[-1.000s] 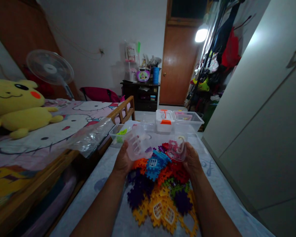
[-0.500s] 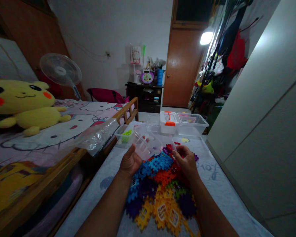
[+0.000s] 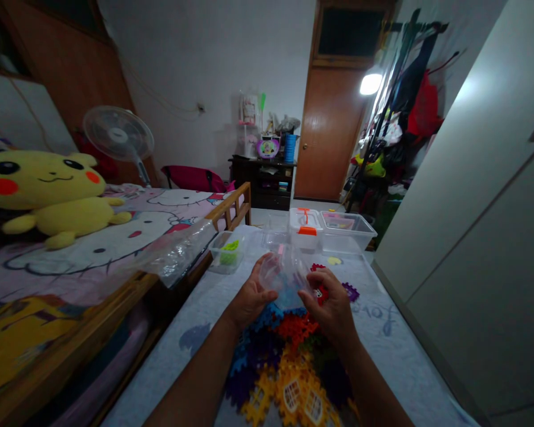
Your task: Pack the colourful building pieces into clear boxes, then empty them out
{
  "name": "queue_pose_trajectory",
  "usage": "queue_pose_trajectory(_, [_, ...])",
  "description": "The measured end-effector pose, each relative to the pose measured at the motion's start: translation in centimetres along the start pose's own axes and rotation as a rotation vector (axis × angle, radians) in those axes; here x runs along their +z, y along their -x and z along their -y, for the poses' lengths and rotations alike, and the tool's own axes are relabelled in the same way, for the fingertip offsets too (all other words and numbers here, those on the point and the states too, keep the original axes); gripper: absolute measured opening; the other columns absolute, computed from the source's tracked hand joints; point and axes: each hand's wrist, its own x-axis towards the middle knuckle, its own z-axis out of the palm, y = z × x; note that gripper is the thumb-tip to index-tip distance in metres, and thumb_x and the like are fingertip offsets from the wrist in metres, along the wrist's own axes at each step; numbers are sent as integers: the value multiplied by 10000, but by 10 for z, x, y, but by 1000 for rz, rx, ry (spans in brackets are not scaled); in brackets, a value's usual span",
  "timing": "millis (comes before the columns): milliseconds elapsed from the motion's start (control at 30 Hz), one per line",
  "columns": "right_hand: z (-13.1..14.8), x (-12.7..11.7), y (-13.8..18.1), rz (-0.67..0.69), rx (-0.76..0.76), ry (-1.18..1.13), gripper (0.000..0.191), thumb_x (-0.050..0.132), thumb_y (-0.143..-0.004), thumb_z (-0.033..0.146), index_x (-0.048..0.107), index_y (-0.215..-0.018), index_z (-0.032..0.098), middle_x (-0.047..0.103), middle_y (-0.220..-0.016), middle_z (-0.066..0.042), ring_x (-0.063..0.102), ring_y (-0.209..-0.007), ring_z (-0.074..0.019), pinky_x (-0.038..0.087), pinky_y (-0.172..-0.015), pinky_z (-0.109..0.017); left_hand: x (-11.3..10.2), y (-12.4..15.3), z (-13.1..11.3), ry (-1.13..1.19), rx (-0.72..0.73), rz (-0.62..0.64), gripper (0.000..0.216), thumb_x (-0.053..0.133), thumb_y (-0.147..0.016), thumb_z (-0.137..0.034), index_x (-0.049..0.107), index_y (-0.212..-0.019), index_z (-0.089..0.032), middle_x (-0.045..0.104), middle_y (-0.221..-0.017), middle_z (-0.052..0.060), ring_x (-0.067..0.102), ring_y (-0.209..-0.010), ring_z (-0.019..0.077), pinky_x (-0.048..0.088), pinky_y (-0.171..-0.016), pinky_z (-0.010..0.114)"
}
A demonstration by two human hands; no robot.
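A clear plastic container (image 3: 279, 279) is tilted between my two hands above the bed's front part. My left hand (image 3: 251, 296) grips its left side, thumb along the near edge. My right hand (image 3: 329, 296) is closed on the right side, where a thin clear plastic piece (image 3: 300, 270) overlaps the container; its exact outline is hard to make out. Below lies a pile of colourful gear-shaped toy pieces: blue pieces (image 3: 267, 317), orange-red pieces (image 3: 296, 329) and yellow pieces (image 3: 302, 385), some with white window shapes. A red piece (image 3: 321, 293) shows behind my right fingers.
A clear box with green pieces (image 3: 229, 252) stands at the left. Farther back are a lidded box with orange clips (image 3: 305, 228) and an open clear bin (image 3: 349, 231). A wooden bed rail (image 3: 160, 279) runs along the left, a pale cabinet (image 3: 471, 207) along the right.
My hands have come together. The clear piece in my right hand now meets the container in my left, which has moved right and lower. The view has tilted up slightly.
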Motion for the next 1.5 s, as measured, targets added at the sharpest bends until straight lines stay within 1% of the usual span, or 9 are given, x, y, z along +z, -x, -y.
queue_pose_trajectory(300, [1,3,4,51,-72,96,171,687,-802,285,605,-941,230,557,-900,-43,546,-851,-207,474,-773,-349,6,4,-4,-31,-64,-19,979,828,-628,-93,360,-1446,-361,465,-1465,80,531,-1261,289,414,-1069,398])
queue_pose_trajectory(433, [-1,5,6,73,-143,189,216,692,-809,283,616,-1004,231,572,-961,-63,547,-918,-228,471,-828,-384,7,5,-4,-4,-61,8,1039,874,-598,-207,315,-1461,-361,495,-1430,96,528,-1258,315,410,-1066,431])
queue_pose_trajectory(567, [-3,7,8,91,-229,252,255,697,-810,280,616,-1048,232,588,-970,-61,539,-945,-235,461,-852,-397,7,3,-3,-4,17,-4,905,870,-612,-357,414,-1392,-324,525,-1387,97,502,-1276,345,397,-1069,469])
queue_pose_trajectory(833, [-3,9,9,103,-261,312,283,682,-814,271,636,-1093,259,581,-998,-62,537,-963,-244,451,-870,-424,4,2,-9,-90,60,26,815,863,-616,-398,484,-1328,-281,544,-1347,108,507,-1261,340,389,-1069,459])
queue_pose_trajectory(967, [2,11,11,148,-282,303,314,679,-816,286,630,-1125,276,566,-1031,-62,525,-1002,-255,421,-935,-474,9,2,-12,-131,94,-29,695,829,-664,-340,527,-1283,-250,572,-1295,100,535,-1227,336,422,-1044,449])
queue_pose_trajectory(1067, [1,8,9,26,-159,196,365,631,-836,299,591,-1198,266,536,-1152,-91,501,-1102,-278,414,-965,-486,11,1,-12,-83,90,-139,580,775,-702,-285,570,-1243,-247,586,-1266,78,550,-1212,327,450,-1025,449])
queue_pose_trajectory(1200, [-11,0,3,-173,191,-15,301,506,-904,360,584,-1166,235,567,-1128,-89,548,-1024,-245,455,-908,-430,8,1,-11,42,101,-221,617,735,-710,-287,539,-1295,-284,576,-1284,59,548,-1215,329,465,-1015,498])
queue_pose_trajectory(1333, [-19,1,0,9,520,-341,340,518,-889,485,616,-1093,232,629,-856,-18,573,-697,-172,484,-645,-306,3,1,-8,52,95,-191,608,698,-750,-281,518,-1331,-301,552,-1333,57,513,-1260,330,446,-1041,515])
queue_pose_trajectory(1500, [-18,7,0,68,585,-645,324,657,-805,473,612,-1008,225,610,-811,14,518,-597,-112,426,-532,-231,-2,-1,-5,33,99,-213,582,688,-757,-252,548,-1320,-284,543,-1370,62,454,-1318,323,419,-1073,497])
